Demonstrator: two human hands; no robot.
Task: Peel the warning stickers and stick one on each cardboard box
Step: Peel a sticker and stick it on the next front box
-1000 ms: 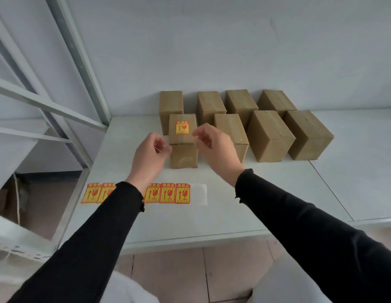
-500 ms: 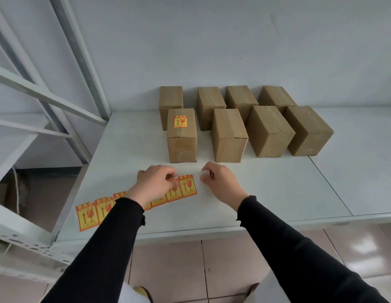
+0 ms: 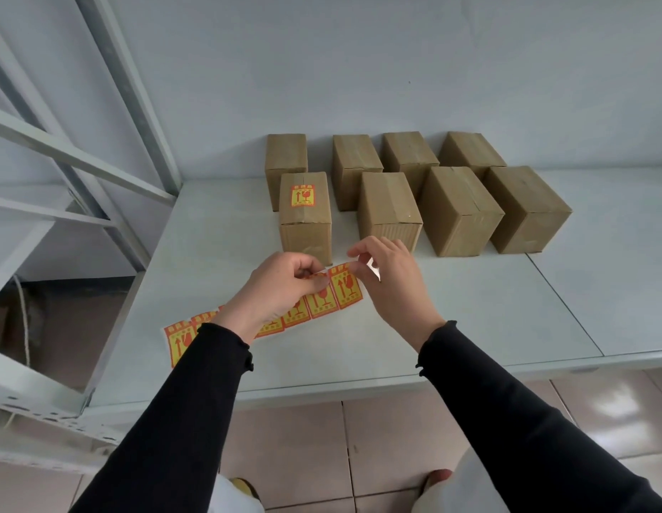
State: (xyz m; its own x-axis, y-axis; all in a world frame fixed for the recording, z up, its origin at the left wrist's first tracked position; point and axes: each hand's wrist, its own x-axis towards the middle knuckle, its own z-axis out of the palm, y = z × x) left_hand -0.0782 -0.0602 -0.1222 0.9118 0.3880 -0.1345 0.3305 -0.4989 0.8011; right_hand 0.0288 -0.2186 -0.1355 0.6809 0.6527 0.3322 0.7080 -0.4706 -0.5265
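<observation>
- The sticker strip point(image 3: 314, 301) is held up just above the white table point(image 3: 470, 309), in front of the boxes.
- The strip is pinched near its top edge by the left hand point(image 3: 281, 286), with the fingers curled on it.
- The top corner of the end sticker point(image 3: 345, 286) is pinched by the right hand point(image 3: 386, 275). A bit of white backing paper point(image 3: 373, 270) is seen by the right fingers.
- The two hands are held close together, almost touching.
- The strip is probably very light, thin and bendy. It could be torn or creased if it is pulled hard.
- A sticker is best taken by one corner, so the sticky side is touched as little as possible. It may curl and stick to itself.
- One stuck sticker point(image 3: 303, 196) is seen on top of the front left box point(image 3: 305, 216).
- Seven more boxes are seen in two rows, and no sticker can be seen on them. The next bare box point(image 3: 390, 209) stands just to the right.
- All the boxes are taped shut, so what is inside cannot be told.
</observation>
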